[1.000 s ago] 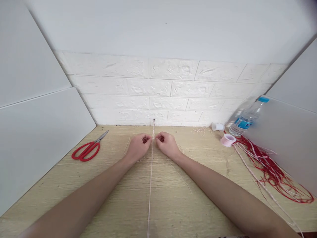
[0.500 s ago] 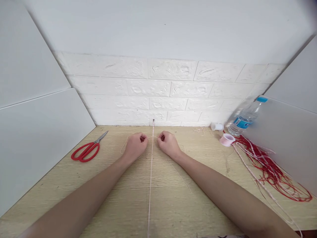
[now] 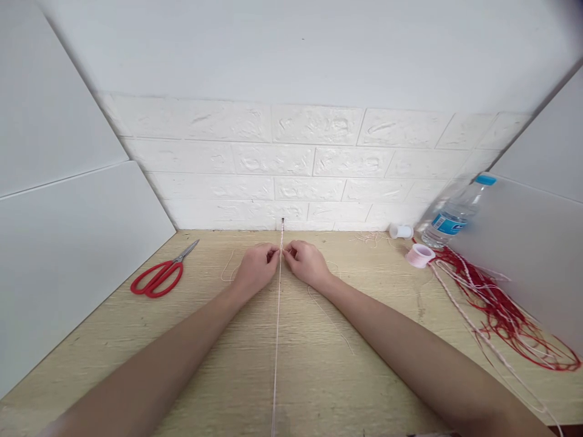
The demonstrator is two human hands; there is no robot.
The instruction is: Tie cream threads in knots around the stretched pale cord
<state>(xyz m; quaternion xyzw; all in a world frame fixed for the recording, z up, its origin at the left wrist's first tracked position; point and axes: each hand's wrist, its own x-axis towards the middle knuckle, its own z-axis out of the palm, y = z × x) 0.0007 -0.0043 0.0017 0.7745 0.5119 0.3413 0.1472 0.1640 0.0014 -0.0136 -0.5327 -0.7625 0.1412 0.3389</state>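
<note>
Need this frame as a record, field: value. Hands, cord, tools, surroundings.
left hand: pinches thin thread beside pale pink cord
right hand: pinches thin thread, opposite side
pale pink cord: taut, from brick-patterned wall toward viewer
red-handled scissors: on wooden tabletop, left
pink spool: right, nearer than white spool
red cord bundle: far right, pink strands among it
plastic bottle: blue-capped, behind bundle

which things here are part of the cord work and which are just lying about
Part of the work:
left hand and right hand, fingers pinched close to the cord
taut pale cord running from the wall
thin threads trailing beside the hands

Apparently just lying about:
red-handled scissors
pink spool
white spool
water bottle
red cords
</note>
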